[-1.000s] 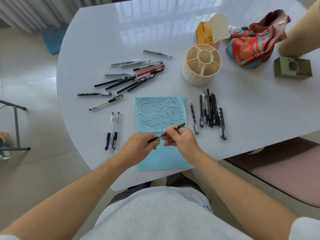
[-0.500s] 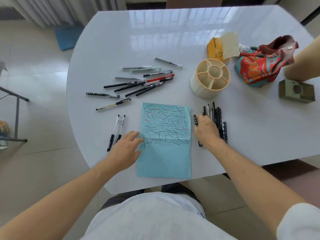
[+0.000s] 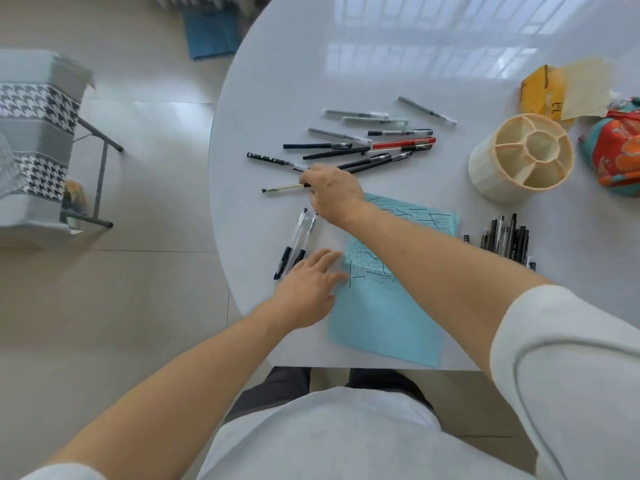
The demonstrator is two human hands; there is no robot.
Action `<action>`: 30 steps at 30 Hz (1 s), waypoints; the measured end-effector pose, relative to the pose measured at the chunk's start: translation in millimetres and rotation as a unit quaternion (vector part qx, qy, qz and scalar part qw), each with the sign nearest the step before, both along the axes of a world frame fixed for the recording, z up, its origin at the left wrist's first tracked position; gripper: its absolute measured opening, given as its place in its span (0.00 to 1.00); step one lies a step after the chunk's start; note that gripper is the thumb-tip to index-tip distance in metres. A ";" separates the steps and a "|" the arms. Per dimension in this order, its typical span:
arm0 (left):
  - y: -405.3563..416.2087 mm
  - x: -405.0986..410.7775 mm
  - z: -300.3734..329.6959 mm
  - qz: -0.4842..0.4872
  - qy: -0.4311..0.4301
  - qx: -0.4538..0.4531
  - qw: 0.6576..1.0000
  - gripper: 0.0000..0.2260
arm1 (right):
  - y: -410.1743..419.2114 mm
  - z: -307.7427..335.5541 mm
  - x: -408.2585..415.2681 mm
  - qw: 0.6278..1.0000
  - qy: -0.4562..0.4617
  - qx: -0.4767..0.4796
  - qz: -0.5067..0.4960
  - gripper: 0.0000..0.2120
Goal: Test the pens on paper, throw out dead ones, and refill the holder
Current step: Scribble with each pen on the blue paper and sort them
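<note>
My right hand (image 3: 332, 194) reaches across the blue scribbled paper (image 3: 388, 323) to the left and pinches the capped end of a pale-barrelled pen (image 3: 282, 188) that lies on the white table (image 3: 277, 81). With straight fingers, my left hand (image 3: 308, 285) rests flat at the paper's left edge, beside two clear pens (image 3: 294, 242). Several loose pens (image 3: 363, 147) lie scattered beyond my right hand. A row of dark pens (image 3: 507, 237) lies right of the paper. The cream divided holder (image 3: 485, 171) stands at the right with nothing in it.
A yellow box (image 3: 538, 95) and a colourful cloth pouch (image 3: 620, 150) sit at the far right. To the left, a stool with a houndstooth cover (image 3: 34, 133) stands on the floor. The table's curved edge runs close to the left of the pens.
My right hand set the tested pen with the row on the right, then crossed left to the pale pen. My left hand let go and settled by the paper's left edge.
</note>
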State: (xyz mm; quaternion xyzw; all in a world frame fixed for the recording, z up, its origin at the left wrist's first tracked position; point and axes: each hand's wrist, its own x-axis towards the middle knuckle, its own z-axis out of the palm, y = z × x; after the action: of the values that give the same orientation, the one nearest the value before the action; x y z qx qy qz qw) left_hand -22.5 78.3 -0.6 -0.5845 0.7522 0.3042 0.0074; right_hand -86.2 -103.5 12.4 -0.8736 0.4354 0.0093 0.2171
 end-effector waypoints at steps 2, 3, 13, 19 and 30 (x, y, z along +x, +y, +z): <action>0.6 0.4 -0.5 0.001 0.006 0.000 1.000 0.24 | -2.2 -8.5 14.2 0.998 0.053 -0.037 0.023 0.18; 0.9 0.8 -0.7 0.000 0.007 0.000 1.000 0.24 | -2.7 -11.9 17.2 0.996 0.064 -0.052 0.029 0.17; -14.9 10.0 4.3 0.137 0.152 -0.081 0.975 0.11 | 41.3 13.6 -90.7 0.935 -0.197 0.089 -0.282 0.05; -33.0 -11.0 25.0 0.149 0.222 0.075 0.961 0.12 | 121.5 27.2 -150.3 0.733 -0.415 0.322 -0.432 0.04; -42.5 -55.7 28.8 -0.058 0.074 -0.037 0.995 0.09 | 165.6 24.0 -177.9 0.699 -0.431 0.257 -0.510 0.06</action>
State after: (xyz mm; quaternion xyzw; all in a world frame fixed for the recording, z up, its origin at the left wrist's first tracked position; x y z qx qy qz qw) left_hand -78.2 35.8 28.2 -0.5160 0.7939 0.3175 -0.0520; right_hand -264.1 62.1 36.5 -0.3364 0.6539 -0.3688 0.5685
